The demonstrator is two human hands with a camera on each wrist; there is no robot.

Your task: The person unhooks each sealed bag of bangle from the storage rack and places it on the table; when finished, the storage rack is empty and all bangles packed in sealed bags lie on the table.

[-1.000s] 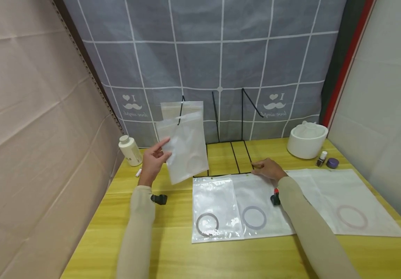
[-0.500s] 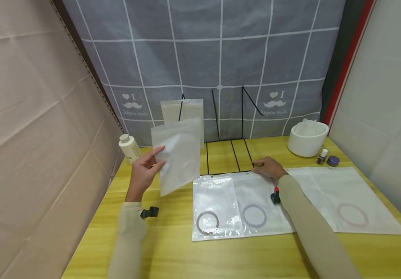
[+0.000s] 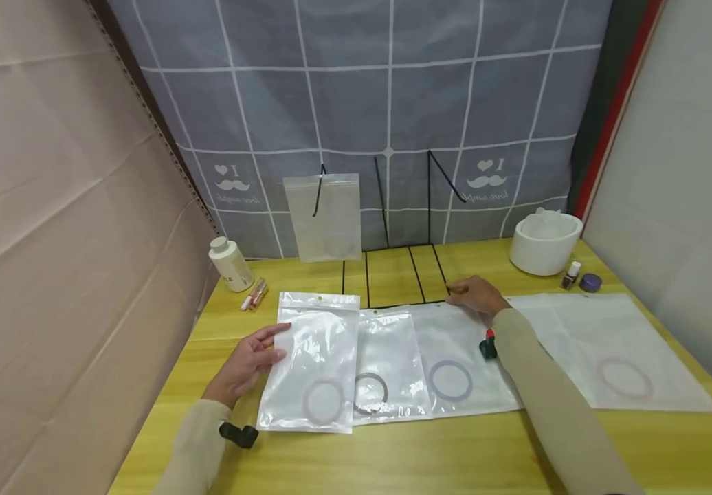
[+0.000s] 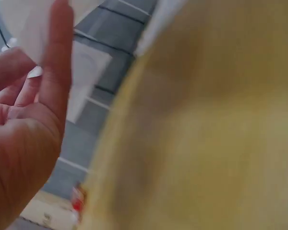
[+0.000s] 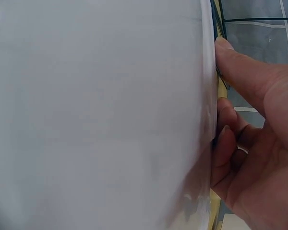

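A glossy white zip bag with a ring inside overlaps the row's leftmost bag in the head view. My left hand pinches its left edge between thumb and fingers. At the rear edge of the laid-out bags, my right hand grips the front of the black wire rack. Its thumb and curled fingers meet the wire in the right wrist view, beside a white bag. Another zip bag hangs from the rack's left hook.
Bags with rings lie across the wooden table. At back left stand a white bottle and small tubes. Back right holds a white bowl, a small bottle and a purple jar.
My left hand has drawn the front zip bag off the left hook and brought it down toward me, beside the other bags. My right hand stays put at the rack.
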